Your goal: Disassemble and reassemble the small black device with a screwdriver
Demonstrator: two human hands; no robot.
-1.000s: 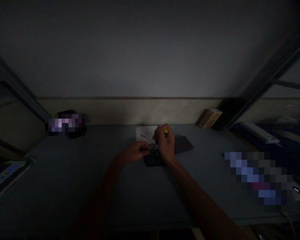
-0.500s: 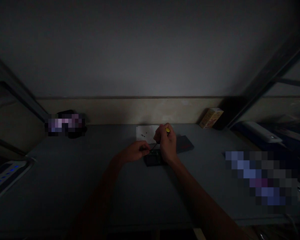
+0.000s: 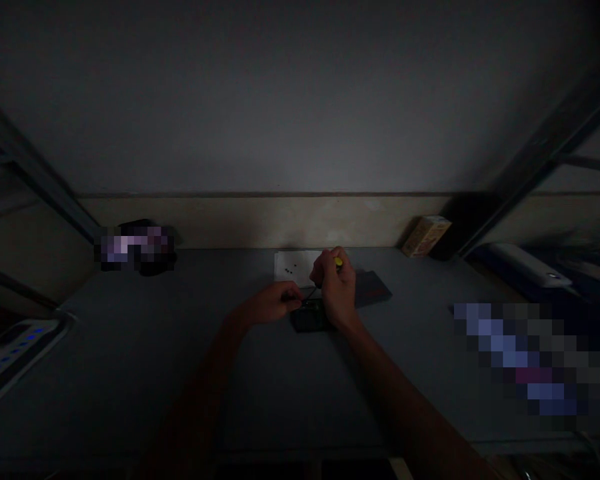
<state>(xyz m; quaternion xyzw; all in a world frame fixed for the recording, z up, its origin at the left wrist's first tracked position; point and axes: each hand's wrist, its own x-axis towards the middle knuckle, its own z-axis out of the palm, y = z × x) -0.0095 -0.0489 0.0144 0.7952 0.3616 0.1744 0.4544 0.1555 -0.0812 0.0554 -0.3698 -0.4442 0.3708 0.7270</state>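
Observation:
My right hand (image 3: pixel 336 283) is wrapped round a screwdriver (image 3: pixel 339 262) with a yellow handle end. Its thin shaft slants down and left to the upper edge of a dark, flat, boxy device (image 3: pixel 307 320) on the desk. My left hand (image 3: pixel 283 300) is closed in a pinch at the device's upper left corner, close to the screwdriver's tip. What its fingers grip is too dark to make out. Behind the hands lies white paper (image 3: pixel 300 263) with several tiny dark bits on it, perhaps screws. A flat dark grey panel (image 3: pixel 373 288) rests right of my right hand.
The grey desk (image 3: pixel 260 380) meets a wall at the back. A yellowish box (image 3: pixel 427 236) stands at the back right. Blurred-out items lie at the far left and right. A white device with blue lights (image 3: pixel 17 353) sits at the left edge. The room is dim.
The whole view has shifted slightly, so things appear a little further right. Both hands keep nearly the same pose at the device, the screwdriver still in my right hand.

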